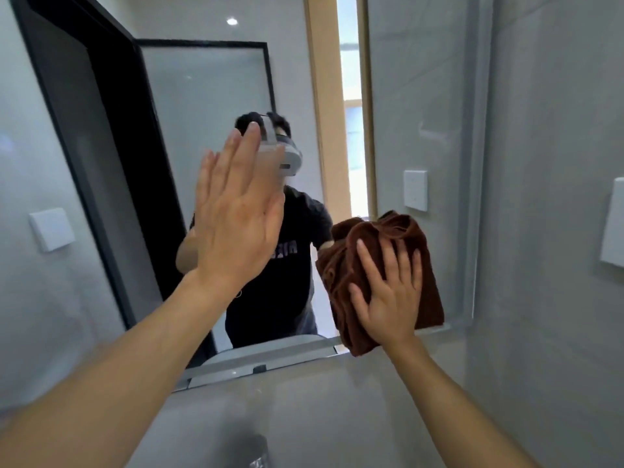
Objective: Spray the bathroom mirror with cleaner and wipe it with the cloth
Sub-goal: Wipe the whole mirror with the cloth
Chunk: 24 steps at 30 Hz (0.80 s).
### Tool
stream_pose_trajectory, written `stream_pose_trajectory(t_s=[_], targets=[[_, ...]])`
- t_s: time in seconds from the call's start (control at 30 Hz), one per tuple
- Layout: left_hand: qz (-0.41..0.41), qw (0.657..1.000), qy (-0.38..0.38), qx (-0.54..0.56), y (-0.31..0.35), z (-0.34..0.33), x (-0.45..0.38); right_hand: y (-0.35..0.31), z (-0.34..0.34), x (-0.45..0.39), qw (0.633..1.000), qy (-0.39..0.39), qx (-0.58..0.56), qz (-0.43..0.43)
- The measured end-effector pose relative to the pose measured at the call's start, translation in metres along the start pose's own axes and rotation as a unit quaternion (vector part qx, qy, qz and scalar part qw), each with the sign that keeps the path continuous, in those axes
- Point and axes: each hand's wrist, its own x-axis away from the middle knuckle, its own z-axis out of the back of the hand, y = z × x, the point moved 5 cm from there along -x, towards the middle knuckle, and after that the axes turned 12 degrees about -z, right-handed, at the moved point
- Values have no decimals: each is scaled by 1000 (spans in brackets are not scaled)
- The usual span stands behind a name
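Head view, looking at the bathroom mirror (209, 106) on a grey tiled wall. Our right hand (388, 292) lies flat with fingers spread wide, palm pressing a crumpled brown cloth (378, 238) against the glass near the mirror's lower right corner; the cloth bunches above the fingertips and hangs past the lower edge of the mirror beneath the wrist. We are pressing it rather than gripping it, with no fingers curled round the fabric. Our left hand (236, 214) is raised in front of the middle of the mirror, open, fingers straight and close together, palm toward the glass, holding nothing; whether it touches the surface we cannot tell, since the hand is slightly blurred. Both forearms are bare and reach up from the lower edge of the view. In the reflection we see a person in a dark T-shirt wearing a pale headset (287, 153), a black-framed glass door (84, 136) to the left, and a bright doorway with a pale wooden frame (320, 106). A white switch plate (415, 189) shows to the right of the doorway, above the cloth, and another white plate (52, 229) on the wall at left. Below the mirror a pale shelf edge (270, 358) runs across.
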Motion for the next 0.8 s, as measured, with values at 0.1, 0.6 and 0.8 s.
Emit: stream_pose_trajectory(t_s=[0.1, 0.6, 0.8], targets=[[-13, 1000, -5, -1, 2, 8, 3, 34, 9, -17, 996, 16, 8, -86], [81, 993, 50, -65, -119, 116, -11, -200, 40, -176, 995, 60, -28, 75], [134, 984, 23, -116, -170, 129, 7, -211, 32, -172, 963, 40, 0, 266]])
